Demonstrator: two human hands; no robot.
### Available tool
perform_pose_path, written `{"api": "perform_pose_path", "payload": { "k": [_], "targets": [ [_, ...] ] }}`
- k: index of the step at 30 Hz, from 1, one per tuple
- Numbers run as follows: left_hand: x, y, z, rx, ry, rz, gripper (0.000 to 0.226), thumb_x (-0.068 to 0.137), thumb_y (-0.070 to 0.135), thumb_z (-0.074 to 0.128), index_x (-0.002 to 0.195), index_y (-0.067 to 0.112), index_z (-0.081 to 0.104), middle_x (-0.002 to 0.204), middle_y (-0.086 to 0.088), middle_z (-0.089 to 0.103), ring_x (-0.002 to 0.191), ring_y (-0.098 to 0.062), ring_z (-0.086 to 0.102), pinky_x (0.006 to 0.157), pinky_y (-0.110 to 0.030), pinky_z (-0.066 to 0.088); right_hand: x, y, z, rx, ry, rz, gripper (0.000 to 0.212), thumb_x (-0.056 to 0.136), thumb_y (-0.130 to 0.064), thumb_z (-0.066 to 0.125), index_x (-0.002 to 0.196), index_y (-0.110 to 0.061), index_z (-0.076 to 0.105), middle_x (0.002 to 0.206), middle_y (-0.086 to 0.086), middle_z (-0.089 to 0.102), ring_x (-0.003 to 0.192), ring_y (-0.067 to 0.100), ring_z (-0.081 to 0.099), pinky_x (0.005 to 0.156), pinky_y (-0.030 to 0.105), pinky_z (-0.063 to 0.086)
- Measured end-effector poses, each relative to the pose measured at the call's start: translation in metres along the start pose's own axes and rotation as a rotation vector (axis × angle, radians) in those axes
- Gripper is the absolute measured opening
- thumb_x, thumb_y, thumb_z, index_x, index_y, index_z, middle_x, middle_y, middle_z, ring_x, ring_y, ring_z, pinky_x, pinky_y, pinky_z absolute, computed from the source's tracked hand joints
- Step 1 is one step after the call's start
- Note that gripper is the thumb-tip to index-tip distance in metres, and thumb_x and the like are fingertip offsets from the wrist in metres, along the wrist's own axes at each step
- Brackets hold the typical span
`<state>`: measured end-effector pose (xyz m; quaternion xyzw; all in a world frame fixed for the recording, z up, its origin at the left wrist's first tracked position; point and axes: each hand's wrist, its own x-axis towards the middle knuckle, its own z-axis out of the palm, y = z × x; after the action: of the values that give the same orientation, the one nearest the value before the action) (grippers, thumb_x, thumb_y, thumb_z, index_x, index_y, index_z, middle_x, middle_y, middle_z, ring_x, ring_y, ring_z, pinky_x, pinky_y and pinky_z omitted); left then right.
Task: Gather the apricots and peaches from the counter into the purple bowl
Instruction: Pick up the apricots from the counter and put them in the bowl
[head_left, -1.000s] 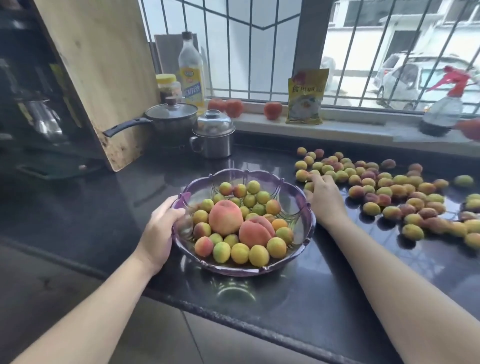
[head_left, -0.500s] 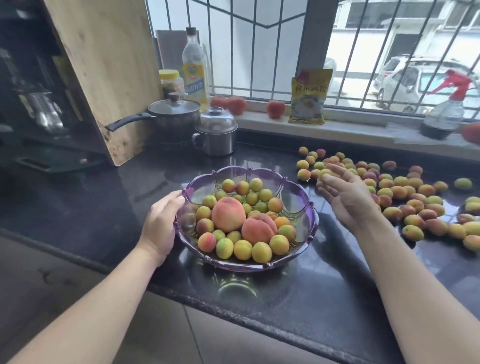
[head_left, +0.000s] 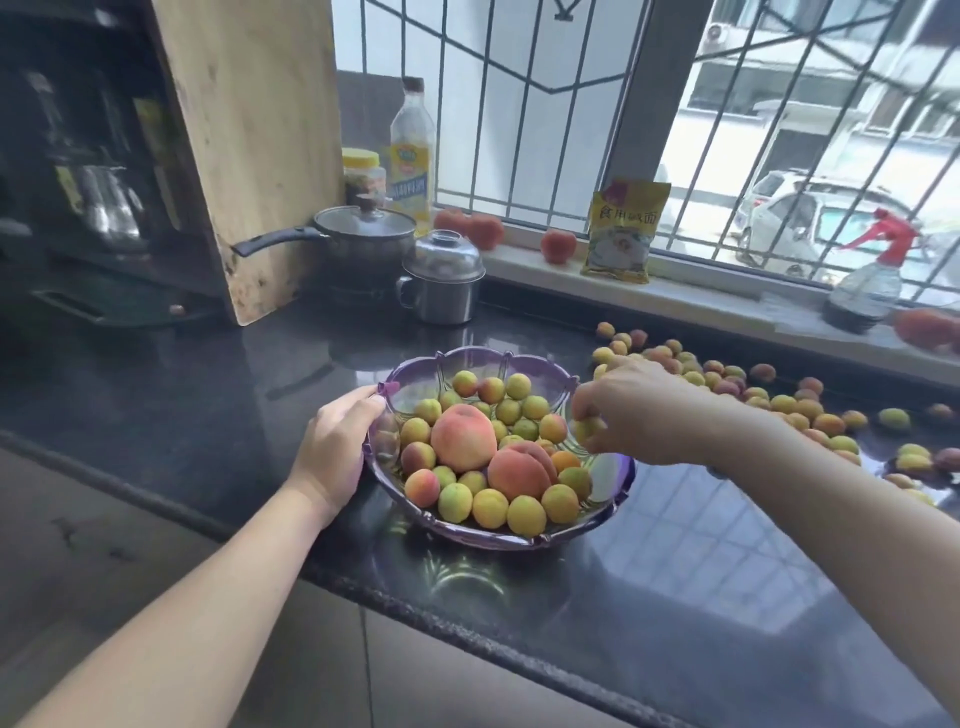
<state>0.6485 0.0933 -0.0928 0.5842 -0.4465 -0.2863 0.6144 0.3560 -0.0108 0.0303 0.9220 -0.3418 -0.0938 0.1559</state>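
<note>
I am seeing the bowl (head_left: 498, 538) sitting at the frame's centre on the dark tabletop (head_left: 260, 395), holding many apricots and two peaches (head_left: 463, 437). My right hand (head_left: 639, 410) is hanging over the bowl's right rim, its fingers (head_left: 582, 402) curling around an apricot (head_left: 587, 429). My left hand (head_left: 337, 447) is gripping the bowl's left rim, thumb lying on the edge. More loose apricots (head_left: 779, 402) are lying scattered on the tabletop at centre right, near the bowl. Toward the upper centre, a steel pot (head_left: 441, 280) is standing beside a lidded pan (head_left: 363, 239), with a wooden board (head_left: 249, 145) leaning at upper left. On the windowsill a yellow packet (head_left: 626, 228) is standing upright, and a spray bottle (head_left: 867, 280) is standing at far right.
</note>
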Motion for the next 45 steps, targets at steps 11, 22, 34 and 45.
{"api": "perform_pose_path", "payload": {
  "k": [11, 22, 34, 45],
  "targets": [
    [0.001, -0.001, -0.002, 0.016, 0.008, 0.011, 0.052, 0.087, 0.056, 0.048, 0.101, 0.015, 0.077, 0.1, -0.011, 0.079, 0.108, -0.042, 0.069, 0.102, -0.065, 0.051, 0.003, -0.005, 0.014, 0.102, 0.087, -0.009, 0.01, 0.094, -0.036, 0.062, 0.1, -0.032, 0.068, 0.088, -0.012, 0.064, 0.09, 0.016, 0.048, 0.077, 0.038, 0.05],
    [-0.002, 0.0, 0.0, 0.012, 0.017, 0.023, 0.051, 0.086, 0.057, 0.048, 0.099, 0.017, 0.077, 0.098, -0.009, 0.08, 0.105, -0.039, 0.071, 0.1, -0.063, 0.053, -0.014, 0.027, 0.048, 0.676, 0.663, 0.551, 0.018, 0.095, -0.006, 0.059, 0.098, -0.015, 0.074, 0.093, 0.0, 0.069, 0.09, 0.024, 0.062, 0.077, 0.031, 0.044],
    [-0.001, 0.001, 0.001, -0.042, 0.0, 0.029, 0.046, 0.084, 0.052, 0.051, 0.102, 0.021, 0.081, 0.104, -0.014, 0.08, 0.111, -0.043, 0.07, 0.103, -0.064, 0.052, 0.024, 0.035, 0.122, 0.481, 0.33, 0.822, 0.043, 0.103, -0.034, 0.047, 0.144, -0.022, 0.042, 0.142, 0.016, 0.043, 0.112, 0.04, 0.058, 0.081, 0.047, 0.053],
    [-0.002, 0.001, 0.001, -0.062, 0.002, 0.018, 0.046, 0.085, 0.051, 0.052, 0.103, 0.019, 0.08, 0.105, -0.015, 0.079, 0.111, -0.045, 0.069, 0.104, -0.067, 0.051, 0.037, 0.041, 0.131, 0.478, 0.449, 0.88, 0.029, 0.099, -0.032, 0.053, 0.122, -0.015, 0.059, 0.113, 0.013, 0.065, 0.095, 0.034, 0.062, 0.074, 0.041, 0.053]
  ]
}}
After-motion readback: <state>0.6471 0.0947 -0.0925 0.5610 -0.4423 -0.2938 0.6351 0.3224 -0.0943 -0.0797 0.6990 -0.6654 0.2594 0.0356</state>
